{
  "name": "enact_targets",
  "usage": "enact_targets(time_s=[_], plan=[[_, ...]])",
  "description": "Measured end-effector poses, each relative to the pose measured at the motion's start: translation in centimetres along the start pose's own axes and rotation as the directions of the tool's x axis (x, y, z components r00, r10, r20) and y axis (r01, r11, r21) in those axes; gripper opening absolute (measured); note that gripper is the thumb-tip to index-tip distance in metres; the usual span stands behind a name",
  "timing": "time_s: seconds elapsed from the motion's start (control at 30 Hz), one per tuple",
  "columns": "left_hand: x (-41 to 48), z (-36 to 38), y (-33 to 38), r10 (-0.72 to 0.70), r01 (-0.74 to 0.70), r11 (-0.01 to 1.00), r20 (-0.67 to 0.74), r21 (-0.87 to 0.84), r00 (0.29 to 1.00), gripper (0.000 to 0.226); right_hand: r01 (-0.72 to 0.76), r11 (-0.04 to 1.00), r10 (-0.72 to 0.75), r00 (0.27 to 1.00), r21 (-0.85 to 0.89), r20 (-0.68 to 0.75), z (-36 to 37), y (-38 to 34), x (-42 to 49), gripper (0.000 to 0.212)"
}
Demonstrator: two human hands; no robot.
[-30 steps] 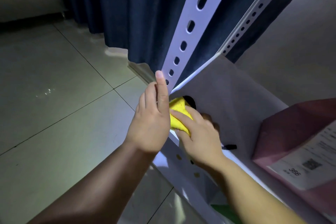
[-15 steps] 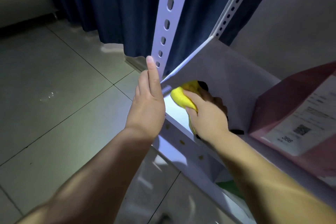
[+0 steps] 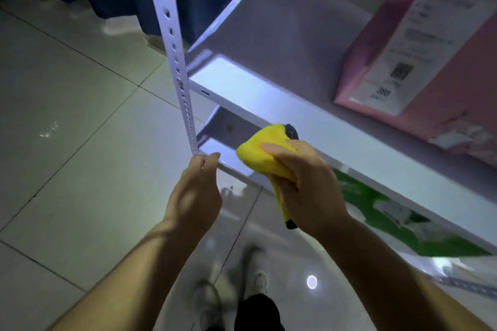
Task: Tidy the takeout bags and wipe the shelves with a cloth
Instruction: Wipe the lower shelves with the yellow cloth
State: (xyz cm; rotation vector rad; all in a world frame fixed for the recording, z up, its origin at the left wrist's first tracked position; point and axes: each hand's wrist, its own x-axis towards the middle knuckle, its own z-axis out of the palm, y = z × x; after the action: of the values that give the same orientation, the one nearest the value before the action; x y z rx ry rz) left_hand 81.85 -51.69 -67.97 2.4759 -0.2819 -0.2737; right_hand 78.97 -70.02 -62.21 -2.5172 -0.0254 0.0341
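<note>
Dim shelving now shows the right grip (image 3: 309, 183), closed round the yellow cloth (image 3: 262, 154), dropped from the upper shelf (image 3: 282, 48) down by the near left corner of the lower shelf (image 3: 215, 147), the left grip (image 3: 193, 196) curled by the post (image 3: 174, 62), its hold unclear, so wiping likely moves down.

Cut off right, top: pink paper takeout bag (image 3: 443, 105); print on white receipt label (image 3: 408, 35) blurred. Mostly hidden under white metal shelf (image 3: 349, 148): green bag (image 3: 355, 193). Partly buried in right hand (image 3: 309, 188): yellow cloth (image 3: 265, 154).
</note>
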Motion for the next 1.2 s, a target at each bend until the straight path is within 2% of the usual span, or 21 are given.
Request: enact_targets(time_s=[0.13, 0.33, 0.47, 0.7, 0.8, 0.87, 0.93, 1.03, 1.13, 1.2], plan=[[-1.7, 2.9, 0.8, -0.017, 0.017, 0.999, -0.008, -0.046, 1.000, 0.033, -0.164, 0.986, 0.164, 0.986, 0.040, 0.017, 1.7, 2.8, -4.8, 0.044], [-2.7, 7.7, 0.6, -0.172, 0.176, 0.980, 0.057, -0.095, 0.984, 0.035, -0.394, 0.911, 0.387, 0.919, 0.119, 0.079, 4.4, 9.0, -7.9, 0.039], [-3.8, 10.2, 0.5, -0.172, 0.170, 0.985, 0.117, 0.023, 0.978, 0.037, -0.424, 0.894, 0.418, 0.905, 0.144, 0.076, 5.8, 12.1, -8.5, 0.037], [-5.3, 13.8, -2.1, -0.241, 0.244, 0.970, 0.177, 0.007, 0.954, 0.035, -0.433, 0.884, 0.432, 0.901, 0.175, 0.044, 9.7, 15.0, -8.5, 0.042], [-3.9, 14.9, -3.9, -0.187, 0.192, 0.981, 0.193, -0.008, 0.963, 0.033, -0.491, 0.837, 0.491, 0.869, 0.240, 0.066, 11.9, 16.0, -7.2, 0.041], [-2.4, 15.5, -5.3, -0.137, 0.141, 0.990, 0.160, -0.014, 0.978, 0.032, -0.497, 0.838, 0.498, 0.865, 0.225, 0.059, 13.4, 16.7, -6.0, 0.038], [-0.9, 16.3, -6.9, -0.098, 0.100, 0.995, 0.121, -0.004, 0.988, 0.033, -0.454, 0.869, 0.461, 0.887, 0.194, 0.012, 14.9, 17.5, -4.5, 0.034], [1.2, 17.7, -9.6, -0.071, 0.071, 0.997, 0.086, 0.006, 0.994, 0.032, -0.472, 0.869, 0.480, 0.877, 0.146, -0.017, 16.8, 18.9, -2.3, 0.038], [3.7, 19.6, -11.6, 0.069, -0.070, 0.997, 0.023, 0.046, 0.997, 0.026, -0.426, 0.885, 0.447, 0.891, 0.190, -0.083, 18.5, 20.7, -0.7, 0.035], [5.5, 21.0, -12.5, 0.126, -0.129, 0.989, 0.042, 0.072, 0.991, 0.026, -0.448, 0.878, 0.472, 0.870, 0.169, -0.144, 19.3, 22.1, 0.2, 0.041]])
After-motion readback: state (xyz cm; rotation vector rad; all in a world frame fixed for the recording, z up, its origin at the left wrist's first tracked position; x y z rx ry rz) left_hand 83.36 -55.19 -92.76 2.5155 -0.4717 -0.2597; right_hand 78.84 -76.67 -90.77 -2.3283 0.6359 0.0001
